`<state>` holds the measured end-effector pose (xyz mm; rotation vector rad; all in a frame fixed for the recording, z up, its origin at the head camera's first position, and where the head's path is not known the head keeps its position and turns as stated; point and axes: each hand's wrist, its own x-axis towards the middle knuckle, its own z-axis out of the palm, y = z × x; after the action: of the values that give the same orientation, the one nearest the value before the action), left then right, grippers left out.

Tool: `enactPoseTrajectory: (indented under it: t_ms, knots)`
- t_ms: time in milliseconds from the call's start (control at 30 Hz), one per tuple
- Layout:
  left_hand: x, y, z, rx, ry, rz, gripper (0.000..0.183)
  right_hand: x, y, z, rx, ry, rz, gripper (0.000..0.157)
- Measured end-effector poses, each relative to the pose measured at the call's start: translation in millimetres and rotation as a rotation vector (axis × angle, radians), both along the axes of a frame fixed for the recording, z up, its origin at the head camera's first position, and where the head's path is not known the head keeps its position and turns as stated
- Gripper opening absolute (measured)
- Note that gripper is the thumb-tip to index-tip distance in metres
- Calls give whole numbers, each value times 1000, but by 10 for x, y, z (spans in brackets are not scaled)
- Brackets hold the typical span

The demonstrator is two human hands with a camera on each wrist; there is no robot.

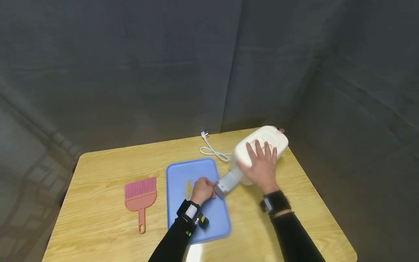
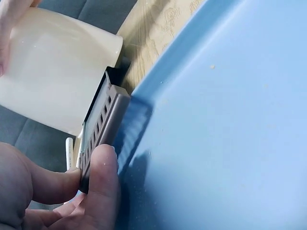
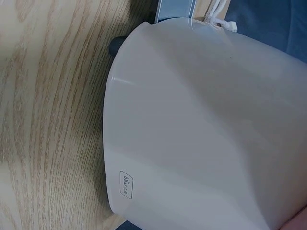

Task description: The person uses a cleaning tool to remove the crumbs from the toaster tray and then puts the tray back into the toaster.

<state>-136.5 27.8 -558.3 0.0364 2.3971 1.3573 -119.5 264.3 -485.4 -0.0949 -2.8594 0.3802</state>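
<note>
A cream toaster stands at the right of the table, its crumb tray drawn out over the blue tray's edge. My left hand pinches the crumb tray's slotted grey front edge between thumb and fingers. On top of the toaster rests my right hand, its fingers spread; the slots beneath it are mostly hidden. Light brown crumbs lie on the blue tray, just left of my left hand. The right wrist view shows the toaster's smooth side close up.
To the left of the blue tray lies a pink brush with a short handle. A white power cord with its plug loops behind the toaster. Dark curtains hang behind the wooden table.
</note>
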Motion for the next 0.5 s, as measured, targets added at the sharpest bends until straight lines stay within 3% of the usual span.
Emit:
enactPoseTrajectory:
  t_ms: [500]
  knots:
    - [-26, 126, 45, -3, 37, 46, 8, 29, -117, 24, 21, -7, -14, 84]
